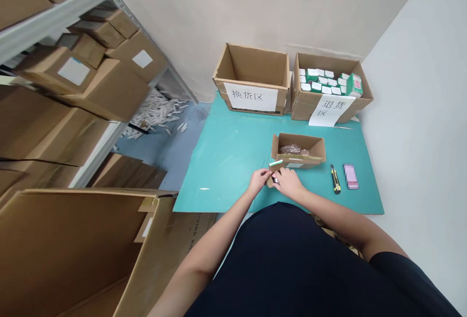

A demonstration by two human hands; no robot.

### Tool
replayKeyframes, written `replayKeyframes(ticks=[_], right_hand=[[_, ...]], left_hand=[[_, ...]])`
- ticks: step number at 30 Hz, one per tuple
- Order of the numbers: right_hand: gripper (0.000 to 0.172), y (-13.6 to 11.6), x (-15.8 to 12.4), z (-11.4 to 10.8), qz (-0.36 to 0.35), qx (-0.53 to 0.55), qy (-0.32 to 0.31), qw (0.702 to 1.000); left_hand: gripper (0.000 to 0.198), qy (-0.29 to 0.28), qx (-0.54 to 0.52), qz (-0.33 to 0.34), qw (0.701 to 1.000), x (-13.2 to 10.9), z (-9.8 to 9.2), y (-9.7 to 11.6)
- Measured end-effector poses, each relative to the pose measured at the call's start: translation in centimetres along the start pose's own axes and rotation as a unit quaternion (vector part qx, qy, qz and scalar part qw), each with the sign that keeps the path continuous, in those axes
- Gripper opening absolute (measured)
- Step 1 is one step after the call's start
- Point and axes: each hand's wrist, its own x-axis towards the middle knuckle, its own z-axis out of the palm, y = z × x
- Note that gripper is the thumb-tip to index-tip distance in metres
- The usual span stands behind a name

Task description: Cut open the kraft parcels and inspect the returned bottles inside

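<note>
Between my two hands, near the front of the table, is a small cardboard box [276, 165] with a white and green edge on its raised part. My left hand [260, 181] pinches it from the left, fingers closed. My right hand [289, 182] grips it from the right, with something small and dark partly showing under the fingers. Just beyond them stands an open shipping carton [305, 162] with clear crumpled plastic wrap [292, 149] inside. The fingers hide much of the small box.
At the back stand a labelled open carton [251, 99] and another carton [302, 105] holding several green and white boxes [326, 82]. A yellow-black utility knife [335, 180] and a pink phone-like item [350, 177] lie right. Left are loaded shelves [98, 154] and a big open carton [69, 239].
</note>
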Motion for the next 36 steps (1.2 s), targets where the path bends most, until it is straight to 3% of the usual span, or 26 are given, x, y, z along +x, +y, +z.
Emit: replayKeyframes(ticks=[5,10,12,15,17,19,26,33,36], right_hand=[[0.024,1.4,-1.1,1.5,-0.008,0.133,0.087,0.987],[0.024,1.8,-1.4,4.9,0.015,0.319,0.126,0.939],[0.025,1.9,-1.1,6.1,0.062,0.401,0.138,0.903],[0.033,2.3,-0.6,7.1,0.134,0.532,0.155,0.822],[0.04,2.9,-0.3,7.4,0.145,0.596,0.15,0.775],[0.042,3.5,-0.1,7.5,0.127,0.629,0.13,0.756],[0.037,5.1,-0.4,7.8,0.081,0.615,0.106,0.777],[0.036,6.3,-1.4,7.3,0.058,0.607,0.087,0.788],[0.033,6.4,-1.7,6.8,0.047,0.577,0.078,0.812]], left_hand=[[0.039,-0.017,-0.043,-0.008,0.999,-0.9,0.2,0.2],[0.045,-0.014,-0.071,-0.02,0.997,-1.6,0.7,0.2],[0.049,-0.01,-0.063,-0.019,0.998,-1.8,0.7,0.2],[0.052,-0.012,-0.049,-0.012,0.999,-2.3,0.4,0.2],[0.053,-0.009,-0.035,0.003,0.999,-2.8,0.3,0.4],[0.053,-0.008,-0.004,0.028,1.0,-3.5,0.3,0.6],[0.041,0.012,0.182,0.096,0.978,-4.9,0.8,1.9],[0.036,0.004,0.202,0.128,0.971,-5.5,1.0,1.3],[0.035,0.015,0.213,0.14,0.967,-5.5,1.4,0.7]])
